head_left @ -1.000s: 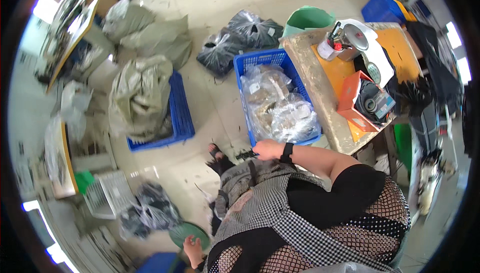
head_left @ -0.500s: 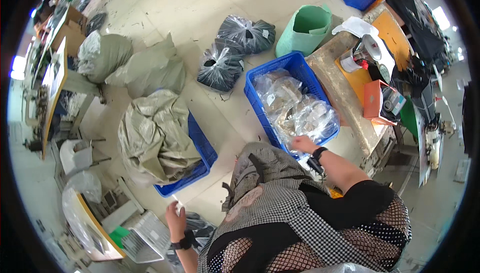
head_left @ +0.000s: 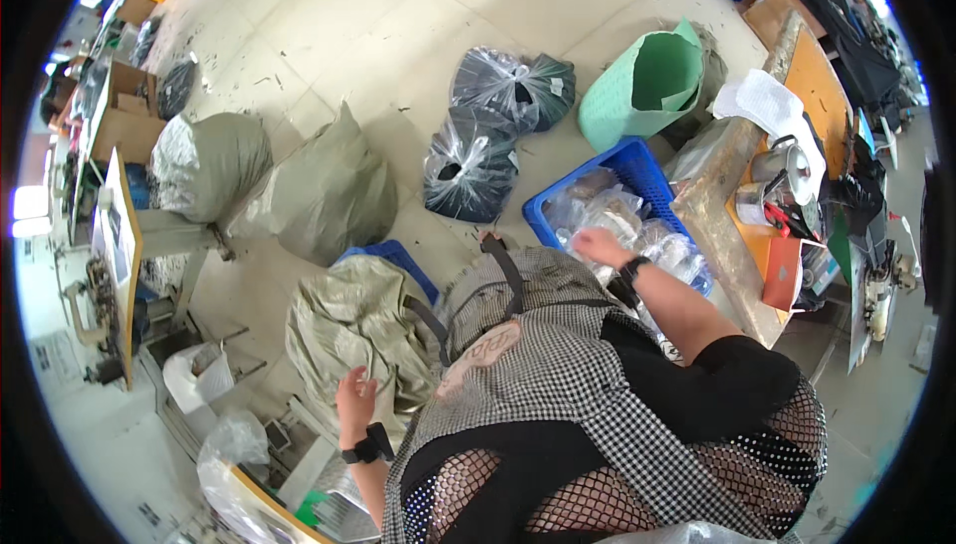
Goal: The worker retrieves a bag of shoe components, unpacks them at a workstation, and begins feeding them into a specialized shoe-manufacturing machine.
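Bent fingers on my left hand (head_left: 356, 407) are apart and hold nothing visible; it hovers beside a beige woven sack (head_left: 344, 330). The sack covers much of a blue plastic basket (head_left: 401, 267), partly hidden by my checked apron (head_left: 558, 385). My right hand (head_left: 599, 245) is closed, fingers curled, above a second blue basket (head_left: 637, 167). Clear plastic bags (head_left: 652, 240) with hard-to-make-out contents fill that basket. Nothing shows in the right hand, though its underside is hidden.
Knotted clear bags of dark material (head_left: 468, 170) lie ahead on the floor. A green rolled sheet (head_left: 637, 86) stands beyond the right basket. A cluttered worktable (head_left: 742, 235) edges the right; full sacks (head_left: 324, 190) stand left, near a table with a machine (head_left: 119, 265).
My view and body have shifted forward, so the apron hides more of both baskets. My right hand moved from the basket's near rim to above the bags; my left came beside the sack.
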Tool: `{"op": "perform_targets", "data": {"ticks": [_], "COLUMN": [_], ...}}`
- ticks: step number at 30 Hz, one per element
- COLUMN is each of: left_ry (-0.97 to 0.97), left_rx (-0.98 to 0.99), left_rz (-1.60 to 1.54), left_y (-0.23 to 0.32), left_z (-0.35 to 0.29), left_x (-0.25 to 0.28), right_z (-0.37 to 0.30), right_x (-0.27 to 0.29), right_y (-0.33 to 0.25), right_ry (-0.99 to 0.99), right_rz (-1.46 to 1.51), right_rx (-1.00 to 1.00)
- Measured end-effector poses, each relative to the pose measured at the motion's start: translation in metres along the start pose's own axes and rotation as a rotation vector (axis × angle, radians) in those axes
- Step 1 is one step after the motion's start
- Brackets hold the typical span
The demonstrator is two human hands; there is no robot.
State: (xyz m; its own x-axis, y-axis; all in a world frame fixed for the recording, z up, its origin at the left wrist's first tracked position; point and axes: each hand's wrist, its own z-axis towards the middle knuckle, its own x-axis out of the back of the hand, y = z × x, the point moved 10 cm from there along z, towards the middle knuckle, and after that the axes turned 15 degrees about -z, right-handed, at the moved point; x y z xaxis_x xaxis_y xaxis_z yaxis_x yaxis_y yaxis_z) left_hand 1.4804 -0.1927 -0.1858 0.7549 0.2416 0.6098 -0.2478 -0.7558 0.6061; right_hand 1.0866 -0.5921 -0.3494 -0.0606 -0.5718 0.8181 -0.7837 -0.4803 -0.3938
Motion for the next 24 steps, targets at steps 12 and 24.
{"op": "perform_targets", "data": {"ticks": [12, 24], "left_ry": [-0.219, -0.517], "left_rx": [0.01, 0.595], "left_rz": [-0.238, -0.901], "left_y": [-0.003, 0.001], "left_z": [0.254, 0.632], "left_x": [0.035, 0.1], "right_z": [0.098, 0.206], "right_x": [0.076, 0.007], "right_y": [-0.027, -0.059], "right_ry": [0.065, -0.285], "right_rz": [0.099, 0.151], "right_rx": [-0.261, -0.599]}}
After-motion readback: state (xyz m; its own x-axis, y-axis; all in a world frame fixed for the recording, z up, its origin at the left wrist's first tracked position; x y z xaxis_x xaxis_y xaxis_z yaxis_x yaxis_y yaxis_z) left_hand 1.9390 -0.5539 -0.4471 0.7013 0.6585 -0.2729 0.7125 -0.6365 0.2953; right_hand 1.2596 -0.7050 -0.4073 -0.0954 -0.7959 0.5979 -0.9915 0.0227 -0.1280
